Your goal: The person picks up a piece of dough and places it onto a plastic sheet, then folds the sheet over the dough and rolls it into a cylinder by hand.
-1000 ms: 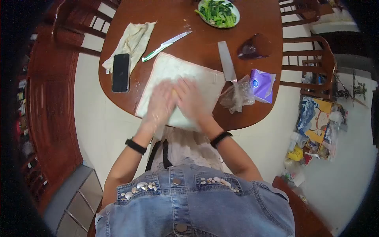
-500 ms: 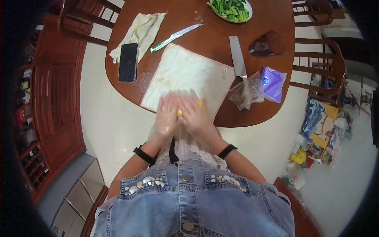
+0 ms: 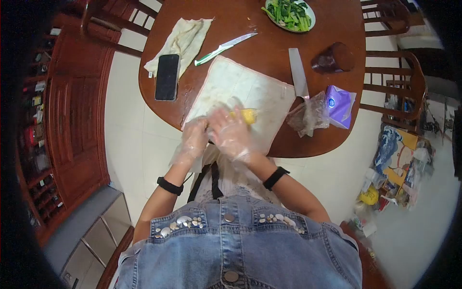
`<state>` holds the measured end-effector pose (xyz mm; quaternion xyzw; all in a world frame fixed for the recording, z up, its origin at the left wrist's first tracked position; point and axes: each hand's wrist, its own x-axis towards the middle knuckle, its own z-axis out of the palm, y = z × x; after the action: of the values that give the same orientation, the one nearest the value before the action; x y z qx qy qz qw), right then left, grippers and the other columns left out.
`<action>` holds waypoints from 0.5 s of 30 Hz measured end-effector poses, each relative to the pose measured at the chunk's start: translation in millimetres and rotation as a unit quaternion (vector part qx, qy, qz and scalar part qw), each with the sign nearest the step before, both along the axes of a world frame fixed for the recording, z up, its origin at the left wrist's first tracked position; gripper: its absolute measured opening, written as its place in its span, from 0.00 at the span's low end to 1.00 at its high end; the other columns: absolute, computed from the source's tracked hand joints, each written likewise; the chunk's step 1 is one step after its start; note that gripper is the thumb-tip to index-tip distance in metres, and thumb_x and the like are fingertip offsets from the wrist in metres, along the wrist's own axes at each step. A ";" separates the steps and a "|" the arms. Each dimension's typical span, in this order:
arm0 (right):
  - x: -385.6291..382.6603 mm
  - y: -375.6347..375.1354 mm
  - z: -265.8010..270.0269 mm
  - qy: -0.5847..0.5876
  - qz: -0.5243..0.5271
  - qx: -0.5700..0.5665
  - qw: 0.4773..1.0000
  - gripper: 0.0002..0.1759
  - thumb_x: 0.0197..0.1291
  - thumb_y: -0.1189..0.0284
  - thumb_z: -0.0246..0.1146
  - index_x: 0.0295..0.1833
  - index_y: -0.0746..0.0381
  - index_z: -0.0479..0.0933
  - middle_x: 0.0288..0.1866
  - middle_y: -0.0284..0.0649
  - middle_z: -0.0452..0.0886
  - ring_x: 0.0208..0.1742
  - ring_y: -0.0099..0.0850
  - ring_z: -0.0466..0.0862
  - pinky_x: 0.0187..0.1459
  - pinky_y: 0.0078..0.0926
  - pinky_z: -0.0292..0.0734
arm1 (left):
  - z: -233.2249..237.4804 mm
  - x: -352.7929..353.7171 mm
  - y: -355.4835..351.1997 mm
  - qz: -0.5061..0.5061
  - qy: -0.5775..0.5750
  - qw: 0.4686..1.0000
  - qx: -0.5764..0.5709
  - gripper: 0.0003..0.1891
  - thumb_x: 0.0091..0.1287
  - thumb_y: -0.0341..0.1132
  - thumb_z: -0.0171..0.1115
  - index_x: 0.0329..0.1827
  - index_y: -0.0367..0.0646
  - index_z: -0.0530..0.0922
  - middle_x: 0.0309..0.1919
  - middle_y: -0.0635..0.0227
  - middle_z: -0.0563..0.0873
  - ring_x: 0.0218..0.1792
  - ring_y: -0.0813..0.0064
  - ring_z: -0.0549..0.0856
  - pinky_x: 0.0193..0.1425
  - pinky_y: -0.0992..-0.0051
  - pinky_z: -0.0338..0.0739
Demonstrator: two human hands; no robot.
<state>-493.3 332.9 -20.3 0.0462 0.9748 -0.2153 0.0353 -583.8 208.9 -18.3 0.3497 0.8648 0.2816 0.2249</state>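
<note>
A pale cloth point(image 3: 250, 89) with a pink border lies at the table's near edge. On it rests a yellow, elongated piece point(image 3: 249, 115), partly covered by my right hand point(image 3: 230, 131). The fingers of that hand are stretched out, blurred by motion, and overlap the piece's left end. My left hand point(image 3: 193, 137) is beside it at the cloth's near edge, fingers curled together; what lies in them is hidden. Both hands wear clear plastic gloves.
Beyond the cloth lie a green-and-white-handled knife point(image 3: 226, 48), a phone point(image 3: 167, 77) on a crumpled cloth point(image 3: 185, 41), and a cleaver point(image 3: 298, 72). A plastic bag point(image 3: 308, 114), purple tissue pack point(image 3: 340, 107), dark cup point(image 3: 333, 58) and plate of greens point(image 3: 288, 15) occupy the right side.
My left hand has gone from stretched fingers to curled ones and shifted slightly left and down. My right hand remains over the cloth, and more of the yellow piece shows. The view has shifted slightly.
</note>
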 end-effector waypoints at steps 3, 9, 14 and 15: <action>0.0 -7.3 -8.3 -0.021 -0.017 -0.037 0.999 0.30 0.65 0.56 0.51 0.67 0.61 0.66 0.69 0.44 0.68 0.73 0.40 0.62 0.73 0.58 0.41 | -11.3 -4.3 -1.9 0.006 -0.006 0.999 0.033 0.07 0.52 0.24 0.62 0.34 0.37 0.81 0.31 0.51 0.83 0.36 0.51 0.82 0.42 0.60 0.76; 25.8 24.1 -14.2 -0.030 -0.016 0.003 0.999 0.37 0.65 0.51 0.50 0.74 0.61 0.57 0.72 0.43 0.64 0.75 0.39 0.59 0.73 0.60 0.37 | -6.7 -2.7 -0.8 0.015 0.001 1.000 -0.013 0.03 0.51 0.25 0.65 0.28 0.37 0.79 0.28 0.53 0.82 0.33 0.52 0.82 0.39 0.61 0.75; 52.5 54.1 -17.8 -0.063 -0.038 0.024 0.997 0.39 0.64 0.49 0.51 0.73 0.64 0.58 0.74 0.44 0.61 0.76 0.39 0.57 0.74 0.60 0.34 | -1.2 -1.2 0.1 0.047 -0.043 0.998 -0.021 0.03 0.51 0.25 0.65 0.25 0.37 0.79 0.26 0.54 0.81 0.33 0.53 0.82 0.39 0.62 0.75; 60.8 60.2 -22.1 -0.067 -0.063 0.046 0.995 0.39 0.63 0.51 0.53 0.72 0.64 0.59 0.73 0.45 0.62 0.75 0.40 0.57 0.74 0.59 0.34 | -3.7 -1.3 -2.4 0.047 -0.043 0.998 -0.020 0.03 0.51 0.25 0.65 0.25 0.37 0.79 0.26 0.54 0.81 0.33 0.53 0.82 0.39 0.62 0.75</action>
<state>-432.5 393.0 -42.3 0.1233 0.9744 -0.1683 0.0842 -585.1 206.5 -21.9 0.2919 0.8754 0.2888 0.2551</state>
